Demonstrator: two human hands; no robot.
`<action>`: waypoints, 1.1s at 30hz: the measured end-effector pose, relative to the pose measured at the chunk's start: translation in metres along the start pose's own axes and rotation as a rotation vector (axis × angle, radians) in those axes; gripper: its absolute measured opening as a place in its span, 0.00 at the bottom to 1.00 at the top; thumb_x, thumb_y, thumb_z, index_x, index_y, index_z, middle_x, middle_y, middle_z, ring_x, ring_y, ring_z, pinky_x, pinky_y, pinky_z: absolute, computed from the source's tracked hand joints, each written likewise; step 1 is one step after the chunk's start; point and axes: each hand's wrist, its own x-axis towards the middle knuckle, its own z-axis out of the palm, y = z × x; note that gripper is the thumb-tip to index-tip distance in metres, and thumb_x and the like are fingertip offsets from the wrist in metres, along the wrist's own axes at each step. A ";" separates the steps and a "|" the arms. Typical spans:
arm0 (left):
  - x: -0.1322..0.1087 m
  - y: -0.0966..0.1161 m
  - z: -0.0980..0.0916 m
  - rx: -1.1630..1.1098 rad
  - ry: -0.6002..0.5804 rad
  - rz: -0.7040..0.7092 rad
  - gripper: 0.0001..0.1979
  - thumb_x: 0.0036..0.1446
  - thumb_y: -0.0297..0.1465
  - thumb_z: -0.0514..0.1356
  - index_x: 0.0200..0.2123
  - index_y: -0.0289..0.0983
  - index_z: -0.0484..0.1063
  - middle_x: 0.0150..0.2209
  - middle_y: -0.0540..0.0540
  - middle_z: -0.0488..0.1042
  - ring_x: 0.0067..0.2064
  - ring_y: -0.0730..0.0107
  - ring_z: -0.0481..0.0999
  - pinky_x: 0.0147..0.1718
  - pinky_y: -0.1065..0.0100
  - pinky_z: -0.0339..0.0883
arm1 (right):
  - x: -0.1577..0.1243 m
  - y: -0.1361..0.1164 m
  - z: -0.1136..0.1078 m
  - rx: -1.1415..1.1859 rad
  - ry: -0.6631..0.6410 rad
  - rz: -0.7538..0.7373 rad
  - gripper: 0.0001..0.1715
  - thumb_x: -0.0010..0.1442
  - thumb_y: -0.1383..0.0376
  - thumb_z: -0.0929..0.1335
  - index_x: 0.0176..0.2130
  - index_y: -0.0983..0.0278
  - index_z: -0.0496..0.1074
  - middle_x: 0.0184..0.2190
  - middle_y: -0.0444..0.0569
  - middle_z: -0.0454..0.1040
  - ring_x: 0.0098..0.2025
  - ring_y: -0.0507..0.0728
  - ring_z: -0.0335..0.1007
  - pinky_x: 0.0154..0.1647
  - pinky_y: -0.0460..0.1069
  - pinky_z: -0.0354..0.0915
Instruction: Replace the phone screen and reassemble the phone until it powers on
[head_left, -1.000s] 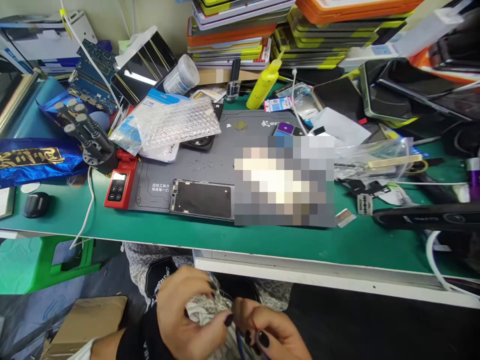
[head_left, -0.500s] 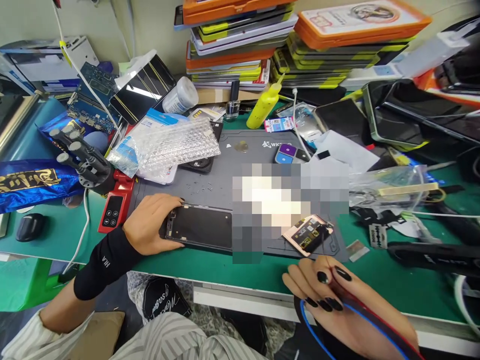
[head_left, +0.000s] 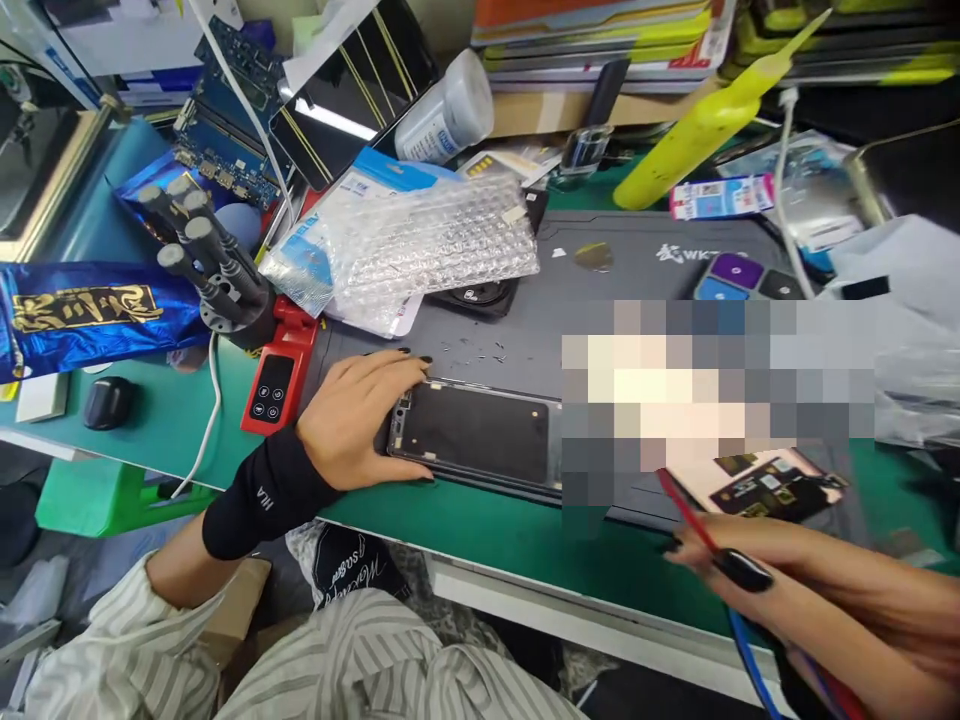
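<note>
My left hand (head_left: 360, 420) is wrapped round the left end of a black phone body (head_left: 480, 432) that lies flat on the grey mat. The thumb presses the near edge and the fingertips press the far edge. A pixelated patch hides the phone body's right end. My right hand (head_left: 780, 590), at the lower right, pinches a thin red wire (head_left: 688, 512) between thumb and finger. The wire's tip points up-left, by the edge of a pinkish phone back panel (head_left: 694, 478) with black parts on it. A blue wire (head_left: 750, 655) hangs below this hand.
Several small screws (head_left: 487, 352) lie on the mat (head_left: 600, 235) beyond the phone body. Bubble wrap (head_left: 442, 235), a red device with buttons (head_left: 277, 380) and a screwdriver stand (head_left: 225, 280) are at the left. A yellow bottle (head_left: 690, 135) lies tilted at the back.
The view has moved closer and shifted left. My right hand has turned and now pinches the red wire with its tip pointing forward. My left hand keeps its grip on the phone body.
</note>
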 end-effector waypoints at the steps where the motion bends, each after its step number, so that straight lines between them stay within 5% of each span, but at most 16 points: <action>1: -0.004 0.002 0.000 0.011 0.027 0.009 0.40 0.50 0.54 0.61 0.56 0.31 0.61 0.56 0.32 0.69 0.60 0.48 0.66 0.58 0.51 0.59 | 0.004 -0.008 0.003 -0.047 -0.082 -0.062 0.10 0.57 0.55 0.70 0.29 0.56 0.78 0.22 0.49 0.78 0.22 0.56 0.74 0.18 0.46 0.68; 8: -0.049 0.032 0.011 0.068 0.314 -0.063 0.25 0.52 0.36 0.66 0.51 0.32 0.66 0.50 0.33 0.74 0.55 0.52 0.71 0.52 0.53 0.69 | 0.052 -0.064 0.038 -0.071 -0.431 -0.210 0.14 0.62 0.60 0.64 0.28 0.59 0.73 0.13 0.40 0.67 0.12 0.49 0.61 0.10 0.42 0.58; 16: -0.062 0.037 0.023 0.075 0.305 -0.051 0.19 0.54 0.32 0.63 0.48 0.32 0.69 0.48 0.35 0.77 0.54 0.55 0.74 0.53 0.55 0.68 | 0.083 -0.077 0.067 -0.163 -0.762 -0.139 0.14 0.60 0.64 0.62 0.23 0.60 0.67 0.13 0.38 0.58 0.15 0.49 0.52 0.13 0.43 0.52; 22: -0.064 0.037 0.024 0.071 0.292 -0.049 0.19 0.54 0.32 0.63 0.49 0.31 0.69 0.48 0.35 0.77 0.55 0.56 0.73 0.55 0.56 0.66 | 0.091 -0.079 0.076 -0.108 -0.861 0.054 0.16 0.58 0.60 0.61 0.21 0.61 0.61 0.12 0.37 0.52 0.16 0.48 0.43 0.14 0.44 0.45; 33: -0.061 0.037 0.022 0.066 0.291 -0.051 0.19 0.54 0.32 0.63 0.48 0.31 0.70 0.48 0.36 0.77 0.55 0.57 0.73 0.54 0.57 0.66 | 0.088 -0.083 0.079 -0.227 -0.862 0.135 0.17 0.56 0.60 0.61 0.19 0.62 0.58 0.12 0.37 0.50 0.18 0.48 0.40 0.18 0.46 0.42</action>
